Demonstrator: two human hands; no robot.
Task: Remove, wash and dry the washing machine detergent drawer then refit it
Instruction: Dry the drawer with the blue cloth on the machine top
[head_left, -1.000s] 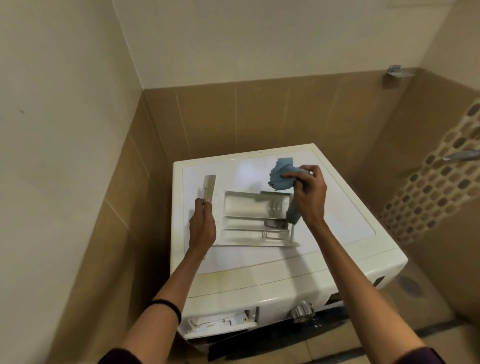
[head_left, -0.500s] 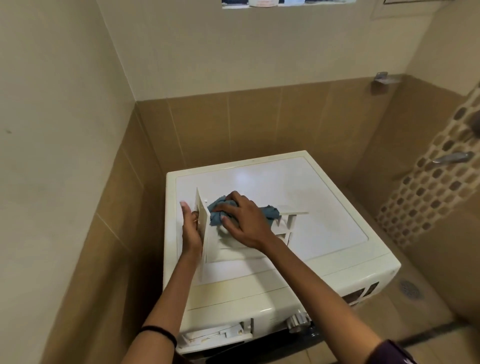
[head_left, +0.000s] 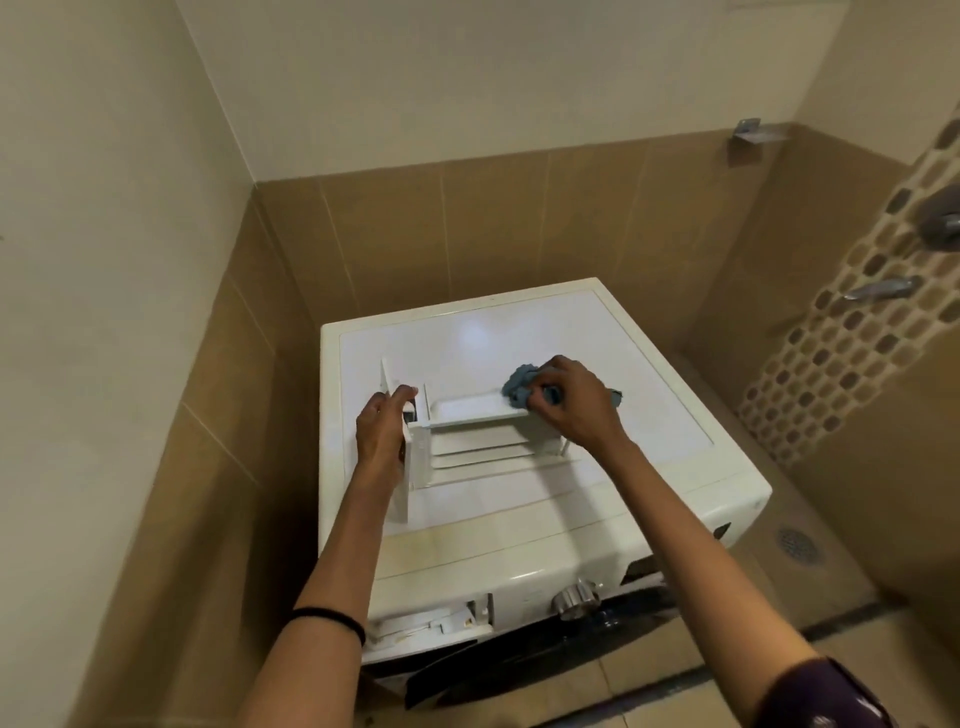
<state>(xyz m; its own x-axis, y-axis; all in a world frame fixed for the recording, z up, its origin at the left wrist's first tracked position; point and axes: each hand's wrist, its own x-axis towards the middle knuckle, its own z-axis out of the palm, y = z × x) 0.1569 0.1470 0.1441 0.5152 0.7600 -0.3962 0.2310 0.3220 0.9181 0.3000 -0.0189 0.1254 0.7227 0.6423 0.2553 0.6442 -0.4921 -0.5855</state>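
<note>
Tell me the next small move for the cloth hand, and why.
Probably drag the blue cloth along the raised side wall of the detergent drawer toward its front panel. The right hand grips the cloth at that wall's far end, while the left hand holds the panel, steadying the drawer tipped on the washing machine.

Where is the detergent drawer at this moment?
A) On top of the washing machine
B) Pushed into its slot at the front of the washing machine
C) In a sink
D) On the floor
A: the detergent drawer sits on the washing machine top; the left hand grips its front panel and the right hand holds a blue cloth at its far end.
</note>
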